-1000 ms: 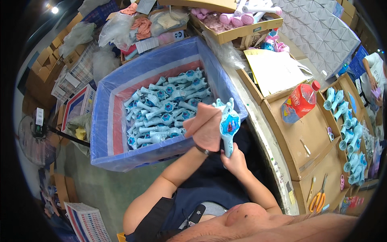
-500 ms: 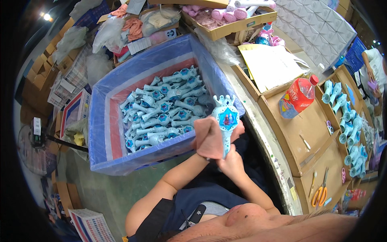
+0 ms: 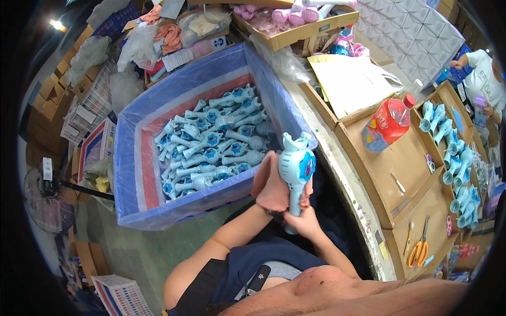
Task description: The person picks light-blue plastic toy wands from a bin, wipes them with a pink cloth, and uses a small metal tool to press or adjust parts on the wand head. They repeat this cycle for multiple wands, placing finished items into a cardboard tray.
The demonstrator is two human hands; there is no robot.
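A light-blue toy wand [image 3: 296,167] with a crown-shaped top and a blue gem panel stands upright in front of me. My right hand [image 3: 305,222] is closed round the lower part of its handle. Draped over my left hand [image 3: 265,209] is a salmon-pink cloth [image 3: 271,184], held against the wand's side and reaching behind it; the cloth hides most of those fingers. Just beyond, a large blue bin [image 3: 182,84] lined with clear plastic holds a heap of similar toy wands [image 3: 211,139].
On the bench at right are cardboard trays [image 3: 369,174], a red-labelled bottle [image 3: 387,124], orange-handled scissors [image 3: 418,253] and a row of light-blue toy parts [image 3: 456,163]. A box of pink parts [image 3: 295,26] stands at the back. Another person [image 3: 482,79] is at far right.
The wand has turned about its length, so its gem panel now faces right and its ribbed side shows. My right hand sits slightly lower. The other person has come further into view.
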